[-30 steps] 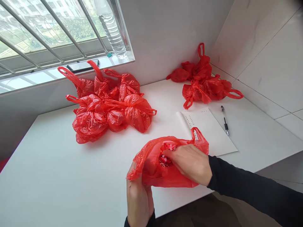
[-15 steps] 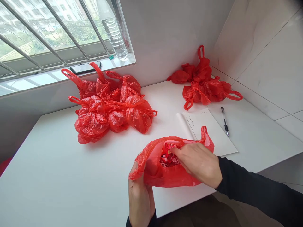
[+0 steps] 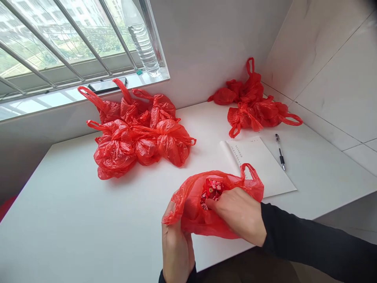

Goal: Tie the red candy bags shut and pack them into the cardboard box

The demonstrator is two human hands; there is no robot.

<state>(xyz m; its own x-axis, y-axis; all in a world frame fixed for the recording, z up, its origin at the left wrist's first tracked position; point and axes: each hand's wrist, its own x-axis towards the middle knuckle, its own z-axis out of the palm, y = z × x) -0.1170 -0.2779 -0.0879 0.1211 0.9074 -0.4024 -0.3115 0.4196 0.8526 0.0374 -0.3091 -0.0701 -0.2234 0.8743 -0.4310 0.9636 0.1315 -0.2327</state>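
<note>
A thin red plastic bag stands with its mouth gaping at the table's front edge. My left hand grips the bag's left rim, its fingers partly covered by the film. Inside lie several small shiny red packets with white and dark print. My right hand reaches into the mouth from the right; its thumb presses down beside the packets and its other fingers curl out of sight. What those fingers hold is hidden. One loop handle of the bag sticks up behind my right hand.
Several knotted red bags cluster at the left back, others in the right corner. An open notebook and a pen lie on the white table. A water bottle and a phone rest on the windowsill.
My right hand has shifted slightly left and lower, deeper among the packets. More of a red packet shows above its fingers. The bag's right handle has tipped and opened into a loop.
</note>
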